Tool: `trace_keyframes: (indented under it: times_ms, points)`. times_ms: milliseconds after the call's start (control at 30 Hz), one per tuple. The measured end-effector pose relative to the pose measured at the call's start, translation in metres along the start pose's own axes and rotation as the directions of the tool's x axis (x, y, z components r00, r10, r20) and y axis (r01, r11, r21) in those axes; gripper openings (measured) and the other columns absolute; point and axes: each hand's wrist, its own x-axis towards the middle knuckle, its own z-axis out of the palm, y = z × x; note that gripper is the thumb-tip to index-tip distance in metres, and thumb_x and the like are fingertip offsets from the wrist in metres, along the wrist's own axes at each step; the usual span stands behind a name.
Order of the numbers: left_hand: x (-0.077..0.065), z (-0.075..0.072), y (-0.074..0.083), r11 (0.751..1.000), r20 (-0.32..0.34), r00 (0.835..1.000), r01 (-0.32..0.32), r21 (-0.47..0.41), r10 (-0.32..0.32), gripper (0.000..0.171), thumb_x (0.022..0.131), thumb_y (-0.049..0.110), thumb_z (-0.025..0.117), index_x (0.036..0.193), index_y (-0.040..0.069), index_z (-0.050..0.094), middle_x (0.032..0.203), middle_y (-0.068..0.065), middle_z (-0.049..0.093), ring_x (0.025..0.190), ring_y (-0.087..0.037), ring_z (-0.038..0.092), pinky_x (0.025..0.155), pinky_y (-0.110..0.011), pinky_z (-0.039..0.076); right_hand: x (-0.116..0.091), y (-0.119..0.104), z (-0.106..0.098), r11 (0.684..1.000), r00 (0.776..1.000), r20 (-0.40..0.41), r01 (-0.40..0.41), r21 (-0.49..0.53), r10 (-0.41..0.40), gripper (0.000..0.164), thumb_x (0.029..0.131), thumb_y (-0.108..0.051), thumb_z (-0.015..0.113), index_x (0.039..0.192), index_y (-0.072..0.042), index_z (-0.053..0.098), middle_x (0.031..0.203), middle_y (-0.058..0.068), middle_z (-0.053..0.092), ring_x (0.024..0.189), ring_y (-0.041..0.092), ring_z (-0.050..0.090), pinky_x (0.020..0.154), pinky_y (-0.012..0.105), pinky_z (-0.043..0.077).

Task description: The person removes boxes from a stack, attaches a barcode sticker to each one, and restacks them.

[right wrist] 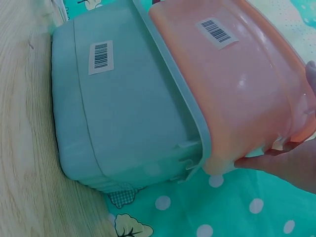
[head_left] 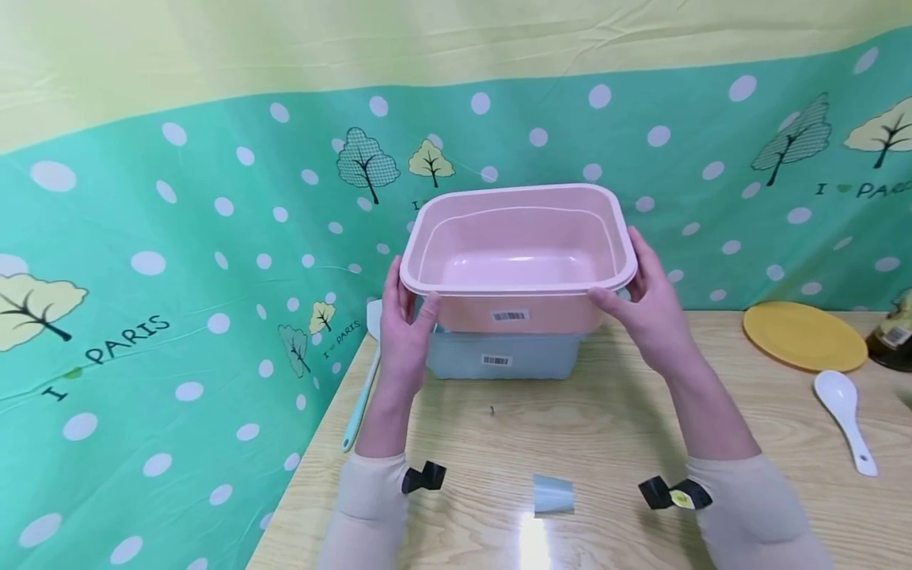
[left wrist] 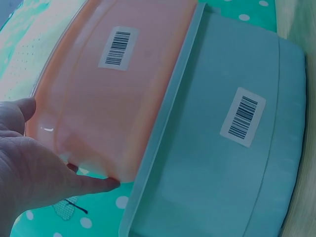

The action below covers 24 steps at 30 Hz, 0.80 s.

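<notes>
Both hands hold a pink plastic basin (head_left: pixel 523 237) by its two short ends. The left hand (head_left: pixel 404 336) grips its left end, with the thumb at the front corner under the rim. At the opposite end, the right hand (head_left: pixel 651 313) grips in the same way. A light blue plastic bin (head_left: pixel 456 360) stands upright on the table directly below the basin. In the wrist views the basin's lower edge meets the bin's rim (left wrist: pixel 153 133); how far it reaches inside is hidden. Barcode labels (right wrist: pixel 101 57) mark both fronts. The basin's visible inside holds nothing.
A spatula (head_left: pixel 363 396) with a turquoise handle lies left of the left forearm. On the right are a yellow plate (head_left: pixel 805 336), a white spoon (head_left: pixel 845 419) and a dark bottle (head_left: pixel 894 340). A green patterned cloth (head_left: pixel 214 332) hangs behind and along the left.
</notes>
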Motion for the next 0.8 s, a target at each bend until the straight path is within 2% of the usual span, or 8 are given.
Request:
trace_keyframes:
  times_ms: [233, 333, 533, 800]
  points:
    - [0.004, -0.005, -0.004, 0.999, -0.012, 0.999, 0.036, -0.035, -0.036, 0.078, 0.101, 0.01, 0.06, 0.162, 0.011, 0.011, 0.166, -0.004, 0.024, 0.151, -0.018, 0.021, 0.118, -0.034, 0.028, 0.007, 0.003, 0.005, 0.999, 1.0, 0.011, -0.016, -0.045, 0.017, 0.096, 0.089, -0.008, 0.077, 0.163, -0.014, 0.016, 0.166, 0.007, 0.022, 0.15, 0.025, 0.024, 0.114, 0.023, 0.03]
    - [0.008, -0.009, -0.012, 0.998, -0.017, 0.999, 0.045, -0.04, -0.046, 0.078, 0.101, 0.011, 0.061, 0.162, 0.012, 0.012, 0.166, -0.002, 0.024, 0.151, -0.017, 0.021, 0.117, -0.033, 0.03, 0.009, 0.005, 0.006, 0.998, 1.0, 0.015, -0.017, -0.062, 0.018, 0.096, 0.089, -0.01, 0.077, 0.163, -0.015, 0.016, 0.166, 0.007, 0.022, 0.15, 0.024, 0.024, 0.114, 0.022, 0.03]
    - [0.015, -0.017, -0.033, 0.998, -0.037, 0.999, 0.023, -0.051, -0.025, 0.079, 0.1, 0.013, 0.063, 0.162, 0.017, 0.015, 0.165, 0.003, 0.027, 0.15, -0.016, 0.025, 0.117, -0.033, 0.03, 0.013, 0.006, 0.01, 0.996, 0.999, 0.02, -0.035, -0.08, 0.036, 0.097, 0.089, -0.013, 0.077, 0.163, -0.014, 0.014, 0.166, 0.007, 0.02, 0.151, 0.023, 0.022, 0.118, 0.028, 0.026]
    - [0.016, -0.02, -0.037, 0.997, -0.069, 0.997, 0.025, -0.067, -0.03, 0.079, 0.097, 0.02, 0.07, 0.16, 0.019, 0.023, 0.161, 0.008, 0.034, 0.146, -0.013, 0.032, 0.116, -0.031, 0.031, 0.017, 0.01, 0.013, 0.997, 0.998, 0.032, -0.046, -0.069, 0.048, 0.097, 0.09, -0.013, 0.076, 0.163, -0.012, 0.012, 0.167, 0.009, 0.017, 0.152, 0.026, 0.019, 0.12, 0.032, 0.023]
